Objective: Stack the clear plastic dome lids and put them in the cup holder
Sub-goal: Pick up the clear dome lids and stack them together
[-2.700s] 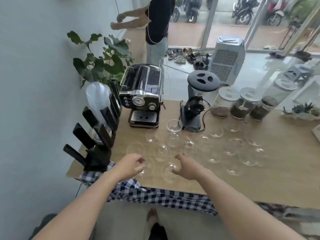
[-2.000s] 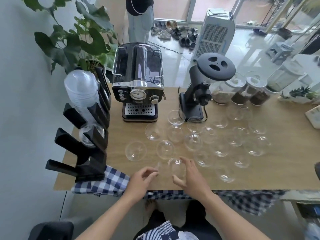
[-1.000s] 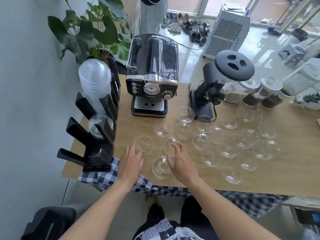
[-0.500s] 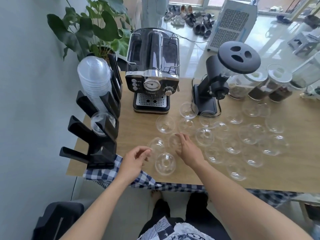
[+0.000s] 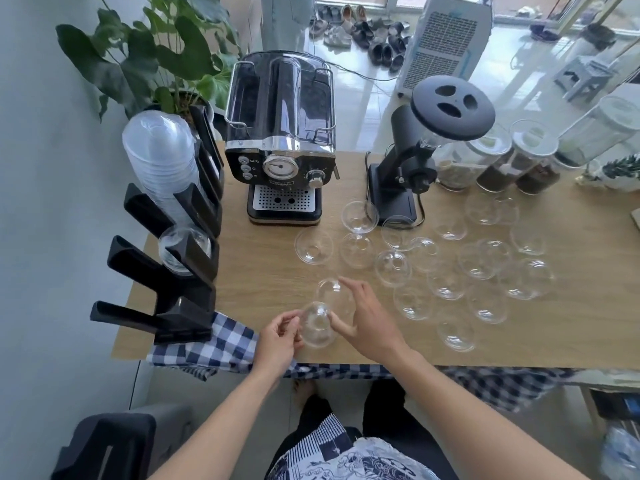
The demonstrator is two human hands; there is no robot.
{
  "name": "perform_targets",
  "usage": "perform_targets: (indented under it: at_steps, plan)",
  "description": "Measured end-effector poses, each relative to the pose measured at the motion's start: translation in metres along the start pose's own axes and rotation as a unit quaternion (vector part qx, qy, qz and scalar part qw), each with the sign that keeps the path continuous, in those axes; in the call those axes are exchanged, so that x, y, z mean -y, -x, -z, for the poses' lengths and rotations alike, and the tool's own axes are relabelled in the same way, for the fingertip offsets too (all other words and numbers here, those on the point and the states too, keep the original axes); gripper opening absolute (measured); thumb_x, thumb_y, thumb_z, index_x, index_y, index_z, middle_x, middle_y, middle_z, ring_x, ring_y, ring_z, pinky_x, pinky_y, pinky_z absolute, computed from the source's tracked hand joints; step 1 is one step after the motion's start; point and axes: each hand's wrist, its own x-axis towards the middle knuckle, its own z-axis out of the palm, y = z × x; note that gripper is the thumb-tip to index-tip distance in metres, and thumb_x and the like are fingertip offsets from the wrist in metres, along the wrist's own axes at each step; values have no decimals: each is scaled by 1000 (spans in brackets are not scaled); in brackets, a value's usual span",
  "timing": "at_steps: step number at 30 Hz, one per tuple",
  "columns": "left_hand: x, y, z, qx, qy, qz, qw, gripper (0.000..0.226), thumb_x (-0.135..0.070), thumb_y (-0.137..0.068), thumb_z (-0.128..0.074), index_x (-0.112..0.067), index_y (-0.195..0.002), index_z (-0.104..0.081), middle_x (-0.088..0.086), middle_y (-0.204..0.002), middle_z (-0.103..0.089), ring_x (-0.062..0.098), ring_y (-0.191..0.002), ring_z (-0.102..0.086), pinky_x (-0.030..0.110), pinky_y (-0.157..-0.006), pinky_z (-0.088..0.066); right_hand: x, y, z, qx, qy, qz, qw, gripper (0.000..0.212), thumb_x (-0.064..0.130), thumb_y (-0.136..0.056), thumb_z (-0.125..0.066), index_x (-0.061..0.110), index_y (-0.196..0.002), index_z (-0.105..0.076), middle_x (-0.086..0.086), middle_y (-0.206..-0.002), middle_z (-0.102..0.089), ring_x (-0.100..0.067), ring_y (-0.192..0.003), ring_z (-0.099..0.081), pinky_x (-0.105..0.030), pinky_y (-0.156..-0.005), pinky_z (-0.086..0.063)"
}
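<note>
Several clear dome lids [image 5: 446, 282] lie scattered over the wooden table [image 5: 256, 278]. Near the front edge my left hand [image 5: 277, 341] pinches one dome lid [image 5: 317, 325] by its left side. My right hand [image 5: 367, 320] grips a second dome lid [image 5: 332, 292] just behind it, fingers over its top and thumb touching the first lid. The black cup holder [image 5: 166, 271] stands at the table's left edge. Its far slot holds a tall stack of lids [image 5: 159, 161], and a middle slot holds one lid [image 5: 183, 247].
A black espresso machine [image 5: 282, 150] and a coffee grinder [image 5: 422, 147] stand at the back, with jars [image 5: 498, 161] to the right. A checked cloth [image 5: 221, 344] hangs over the front edge. A plant [image 5: 149, 60] stands behind the holder.
Both hands have drawn back toward the front edge. My left hand has taken hold of the near lid, and my right hand has pulled a second lid in behind it.
</note>
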Motion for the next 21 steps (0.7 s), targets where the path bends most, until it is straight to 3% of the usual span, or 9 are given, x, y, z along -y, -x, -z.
perform_targets:
  at_steps: [2,8,12,15,18,21]
  plan:
    - [-1,-3,-8,-14,6,1,1000,21,-17,-115,-61,-24,-123,-79,9,-113,-81,25,-106,-80,43,-94,-70,-4,5,-10,26,14,-2,1000,79,64,-102,-65,36,-167,-30,3,-153,-47,-15,-95,-70,-40,-81,-68]
    - [-5,-15,-28,-10,24,8,1000,16,-15,-114,-64,-13,-122,-77,10,-119,-81,21,-108,-82,34,-92,-69,-21,10,-30,32,40,-32,998,79,55,-102,-70,32,-167,-32,3,-161,-38,-18,-101,-71,-40,-70,-69]
    - [-16,-20,-44,23,-22,1,999,19,-12,-116,-60,-16,-125,-76,8,-124,-78,18,-114,-79,33,-98,-67,-29,7,-22,24,43,-57,997,75,45,-105,-71,33,-168,-32,5,-168,-31,-21,-104,-73,-37,-66,-65]
    - [-26,-24,-45,25,-104,-40,993,21,-16,-116,-58,-25,-123,-76,1,-122,-77,14,-109,-76,33,-93,-69,-34,2,-14,16,44,-59,997,74,39,-105,-72,34,-168,-32,6,-171,-29,-22,-104,-72,-34,-62,-57]
    - [-38,-35,-42,-2,-272,-160,949,20,-25,-115,-57,-30,-126,-74,-11,-123,-68,4,-109,-67,30,-95,-62,-38,-3,-10,13,47,-63,997,78,40,-105,-73,33,-169,-30,4,-174,-26,-22,-99,-73,-36,-62,-61]
    - [-55,-50,-40,-31,-398,-279,873,21,-26,-111,-65,-24,-130,-72,-9,-121,-61,9,-112,-61,25,-97,-53,-43,-1,-3,-1,40,-53,998,84,55,-105,-68,30,-172,-24,5,-176,-19,-18,-99,-74,-35,-65,-66]
